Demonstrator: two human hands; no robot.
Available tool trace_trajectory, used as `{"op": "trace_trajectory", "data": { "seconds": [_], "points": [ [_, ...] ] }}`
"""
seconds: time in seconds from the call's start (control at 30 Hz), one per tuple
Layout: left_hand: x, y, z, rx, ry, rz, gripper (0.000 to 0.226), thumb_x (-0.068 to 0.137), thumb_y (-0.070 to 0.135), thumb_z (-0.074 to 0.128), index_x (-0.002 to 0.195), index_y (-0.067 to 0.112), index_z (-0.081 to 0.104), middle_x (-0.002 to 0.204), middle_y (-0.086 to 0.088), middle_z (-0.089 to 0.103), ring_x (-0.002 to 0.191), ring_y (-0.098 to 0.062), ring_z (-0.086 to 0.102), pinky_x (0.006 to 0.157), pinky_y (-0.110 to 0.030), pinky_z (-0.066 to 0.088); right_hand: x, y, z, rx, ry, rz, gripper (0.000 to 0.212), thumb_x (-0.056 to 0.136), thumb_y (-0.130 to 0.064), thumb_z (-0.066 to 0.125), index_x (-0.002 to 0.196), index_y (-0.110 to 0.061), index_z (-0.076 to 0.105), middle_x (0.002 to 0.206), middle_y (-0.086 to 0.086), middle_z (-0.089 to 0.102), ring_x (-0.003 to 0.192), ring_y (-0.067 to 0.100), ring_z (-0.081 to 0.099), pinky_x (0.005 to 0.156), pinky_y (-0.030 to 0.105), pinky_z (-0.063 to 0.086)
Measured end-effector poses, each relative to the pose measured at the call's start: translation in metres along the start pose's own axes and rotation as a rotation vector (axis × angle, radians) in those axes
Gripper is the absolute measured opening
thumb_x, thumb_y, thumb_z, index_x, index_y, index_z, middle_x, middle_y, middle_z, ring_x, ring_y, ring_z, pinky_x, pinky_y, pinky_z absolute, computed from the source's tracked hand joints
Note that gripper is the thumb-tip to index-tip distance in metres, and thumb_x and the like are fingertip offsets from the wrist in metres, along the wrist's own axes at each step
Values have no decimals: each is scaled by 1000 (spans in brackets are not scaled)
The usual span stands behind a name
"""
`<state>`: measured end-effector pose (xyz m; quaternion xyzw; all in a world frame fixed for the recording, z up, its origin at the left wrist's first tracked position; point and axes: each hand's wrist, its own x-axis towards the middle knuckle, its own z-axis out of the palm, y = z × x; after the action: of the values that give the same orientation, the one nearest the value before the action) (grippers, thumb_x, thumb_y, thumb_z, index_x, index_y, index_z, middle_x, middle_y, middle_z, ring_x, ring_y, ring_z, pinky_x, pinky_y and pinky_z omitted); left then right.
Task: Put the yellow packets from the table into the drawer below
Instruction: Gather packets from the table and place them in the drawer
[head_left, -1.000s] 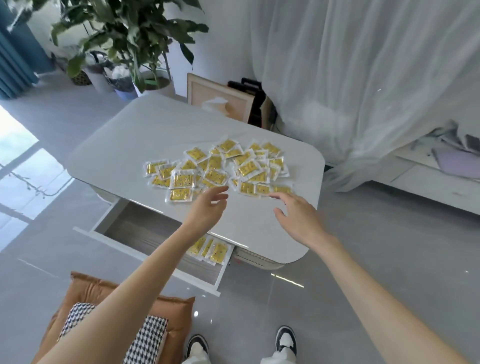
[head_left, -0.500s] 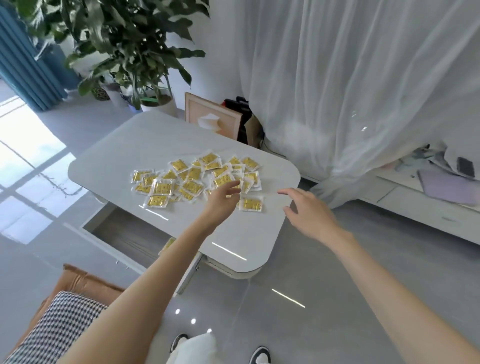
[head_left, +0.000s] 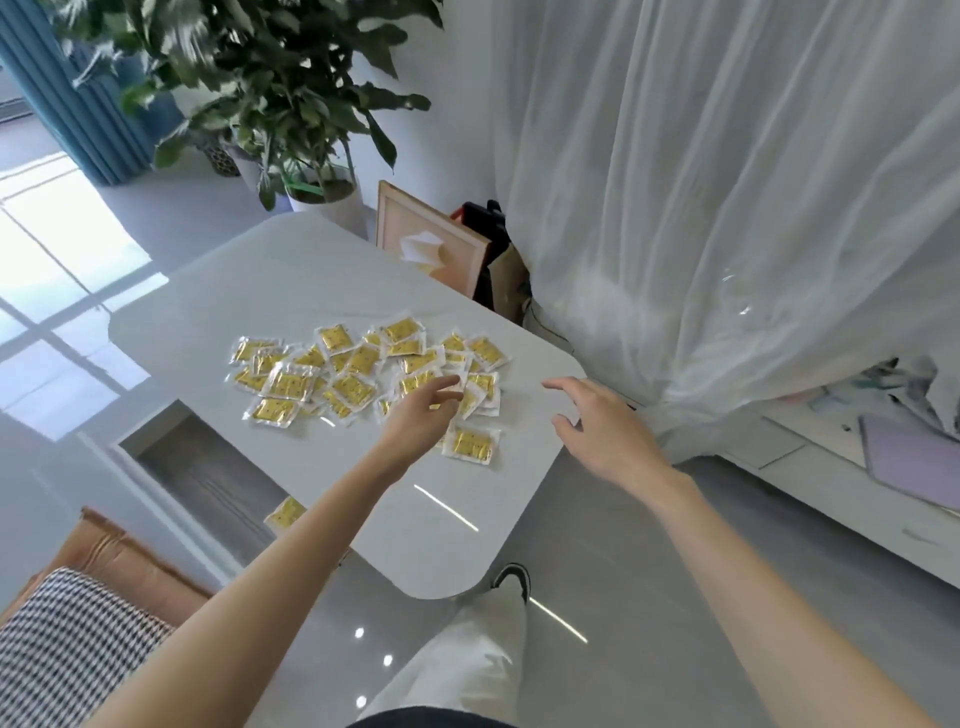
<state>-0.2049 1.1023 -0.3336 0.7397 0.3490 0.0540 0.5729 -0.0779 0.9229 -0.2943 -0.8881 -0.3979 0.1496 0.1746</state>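
So the bench (head_left: 249, 291) is a glossy white top with rounded corners, standing on a shiny grey tile floor (head_left: 649, 571). Behind it there's a big leafy plant (head_left: 270, 78) and a frame (head_left: 431, 249) leaning up. A blue curtain (head_left: 67, 104) hangs off to the left, and a sheer curtain (head_left: 727, 182) fills the right side. A checked cushion (head_left: 67, 639) sits at the bottom left.

The packets (head_left: 358, 374) lie flat in a loose pile on the middle of the bench, overlapping and turned every which way, so no common direction. The pile itself is stretched left to right across the bench. A lone packet (head_left: 470, 444) lies just in front of the pile, its longer side running roughly left to right with a slight tilt.

The drawer (head_left: 208, 478) is pulled out under the bench's left edge. One packet (head_left: 284, 514) shows in it, mostly hidden by the left arm.

The left hand (head_left: 421, 415) reaches over the near right end of the pile, fingers loosely stretched and gripping nothing that I can see. The right hand (head_left: 602, 431) hovers at the bench's right edge with its fingers spread and nothing in them.
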Motion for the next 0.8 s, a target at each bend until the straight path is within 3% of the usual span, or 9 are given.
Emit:
{"op": "trace_trajectory", "data": {
  "seconds": [0.13,0.2,0.33,0.47,0.63,0.8],
  "points": [
    [59,5,25,-69,35,-59,40,96,15,46,135,21,49,122,3,62,111,-16,57,80,-22,44,59,34,-9,-57,-54,-58,42,97,-22,43,138,-29,43,141,-12,45,119,16,49,86,33,45],
    [88,10,38,-96,51,-103,41,95,13,45,135,20,50,123,0,62,112,-18,57,86,-26,46,89,52,-15,-74,-91,-72,43,97,-22,43,139,-29,42,142,-12,45,124,16,45,88,32,45],
    [133,28,58,-129,62,-173,42,95,11,43,137,17,48,125,-2,62,105,-15,57,86,-26,42,140,77,-22,-116,-182,-120,44,97,-22,43,140,-28,41,144,-11,43,127,16,43,94,32,42],
    [172,43,72,-176,98,-234,40,96,10,42,135,16,48,125,-5,62,98,-16,57,86,-28,44,193,97,-28,-109,-245,-161,44,97,-22,42,141,-28,39,145,-12,42,129,15,41,91,29,39],
    [216,49,81,-241,213,-322,40,97,7,40,135,14,49,123,-6,63,88,-11,57,74,-20,46,263,120,-22,-78,-353,-230,43,97,-20,41,140,-27,39,144,-9,42,130,16,40,98,33,42],
    [248,49,88,-327,382,-412,41,96,5,38,134,14,49,122,-7,63,96,-17,57,71,-22,45,332,144,-4,-78,-460,-291,45,95,-19,43,140,-23,41,144,-4,43,129,19,43,101,35,42]
  ]
}}
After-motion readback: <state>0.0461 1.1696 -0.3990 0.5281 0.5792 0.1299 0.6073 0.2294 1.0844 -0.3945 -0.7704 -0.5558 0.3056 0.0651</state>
